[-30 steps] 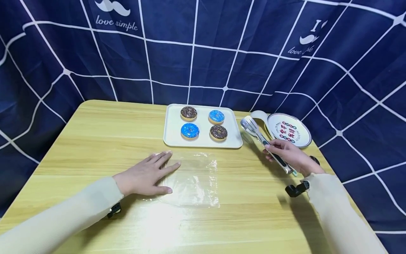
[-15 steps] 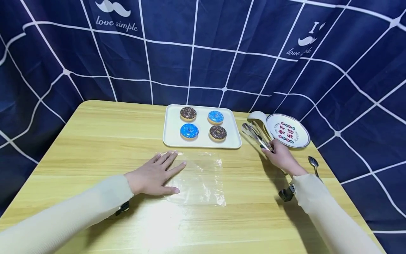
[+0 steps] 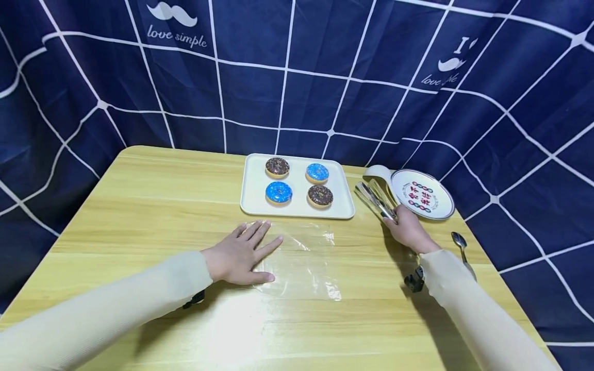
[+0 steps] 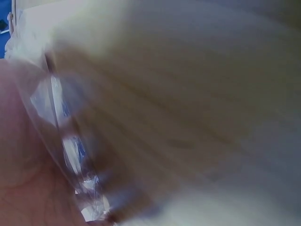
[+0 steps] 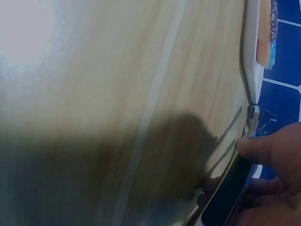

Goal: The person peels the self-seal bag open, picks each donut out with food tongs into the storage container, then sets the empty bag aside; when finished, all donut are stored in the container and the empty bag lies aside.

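My left hand (image 3: pixel 241 257) lies flat with fingers spread on a clear plastic bag (image 3: pixel 303 265) in the middle of the table. My right hand (image 3: pixel 410 229) holds metal tongs (image 3: pixel 366 193) low at the table's right side. In the right wrist view the thumb presses the tongs' dark handle (image 5: pixel 230 183), with fingers curled beneath it. The tongs' heads point away, just right of a white tray (image 3: pixel 297 210). On that tray sit two blue doughnuts (image 3: pixel 278 192) and two dark brown doughnuts (image 3: pixel 320 196), all sprinkled. The left wrist view is blurred.
Behind the tongs a white ladle (image 3: pixel 378 171) stands beside a round plate (image 3: pixel 443 198) with red lettering. A metal spoon (image 3: pixel 458 238) lies by the right table edge, partly behind the sleeve. A dark blue curtain (image 3: pixel 250 93) surrounds the table's back and sides.
My right hand has lowered the tongs towards the table beside the ladle and plate. My left hand has slid right, and the plastic bag has shifted right with it.
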Available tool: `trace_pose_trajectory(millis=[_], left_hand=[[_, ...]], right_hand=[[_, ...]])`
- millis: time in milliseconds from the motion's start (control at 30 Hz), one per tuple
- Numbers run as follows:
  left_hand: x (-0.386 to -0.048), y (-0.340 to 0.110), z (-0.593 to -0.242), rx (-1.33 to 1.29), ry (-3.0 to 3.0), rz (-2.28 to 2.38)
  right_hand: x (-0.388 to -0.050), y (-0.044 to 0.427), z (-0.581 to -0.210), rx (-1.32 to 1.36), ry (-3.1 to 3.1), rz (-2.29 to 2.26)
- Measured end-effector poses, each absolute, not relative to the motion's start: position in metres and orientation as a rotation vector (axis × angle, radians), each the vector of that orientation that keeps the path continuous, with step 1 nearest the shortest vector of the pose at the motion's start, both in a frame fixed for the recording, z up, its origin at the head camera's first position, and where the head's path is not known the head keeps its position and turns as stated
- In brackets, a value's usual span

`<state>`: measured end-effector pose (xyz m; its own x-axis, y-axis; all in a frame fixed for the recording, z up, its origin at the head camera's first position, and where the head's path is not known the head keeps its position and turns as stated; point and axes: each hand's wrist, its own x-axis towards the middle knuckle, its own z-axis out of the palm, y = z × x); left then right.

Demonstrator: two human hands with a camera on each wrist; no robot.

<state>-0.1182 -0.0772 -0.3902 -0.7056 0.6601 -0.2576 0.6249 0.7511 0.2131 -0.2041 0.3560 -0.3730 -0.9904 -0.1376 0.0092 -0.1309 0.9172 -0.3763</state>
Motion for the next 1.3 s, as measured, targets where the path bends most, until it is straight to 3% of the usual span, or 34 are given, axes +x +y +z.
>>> trace_pose_trajectory(millis=[1033, 1300], left_hand=[[-0.123, -0.068, -0.396, 1.102, 2.742, 0.192], [-0.127, -0.071, -0.393, 1.145, 2.813, 0.235]], right_hand=[[-0.205, 0.350, -0.363, -0.163, 3.009, -0.526], [-0.201, 0.337, -0.345, -0.331, 3.114, -0.417]])
